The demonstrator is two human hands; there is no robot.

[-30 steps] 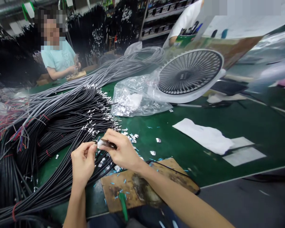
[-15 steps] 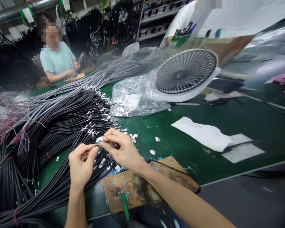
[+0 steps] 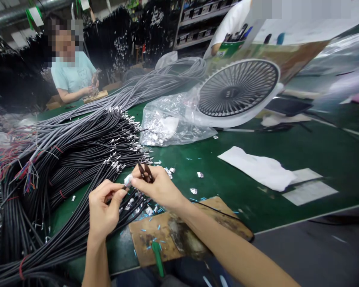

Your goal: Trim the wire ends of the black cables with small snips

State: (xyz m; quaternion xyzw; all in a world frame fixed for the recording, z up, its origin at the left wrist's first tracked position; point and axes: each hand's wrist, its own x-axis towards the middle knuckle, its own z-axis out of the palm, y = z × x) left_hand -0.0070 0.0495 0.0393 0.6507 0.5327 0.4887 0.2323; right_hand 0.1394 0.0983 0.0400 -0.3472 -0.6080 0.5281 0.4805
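Note:
My left hand point(image 3: 104, 207) is closed in a pinch on the end of a black cable point(image 3: 125, 187). Close beside it, my right hand point(image 3: 158, 187) has dark thread snips point(image 3: 145, 173) tucked in it, blades pointing up and away. At its fingertips is a small white, crinkled piece point(image 3: 128, 179), touching the cable end; whether it is wrapped on a finger or pinched cannot be made out. A large bundle of black cables point(image 3: 77, 143) with silvery stripped ends lies under and left of my hands.
Grey cables point(image 3: 167, 75) run across the green table point(image 3: 194, 159). Beyond my hands are a clear plastic bag point(image 3: 167, 119) with foil scraps and a fan point(image 3: 236, 91). A stained wooden board point(image 3: 149, 235) and green-handled tool point(image 3: 157, 257) lie nearer. A co-worker point(image 3: 73, 75) sits across.
The snips in my right hand have swung up, so their blades now show above the fingers. Both hands have shifted slightly, still close together at the cable end.

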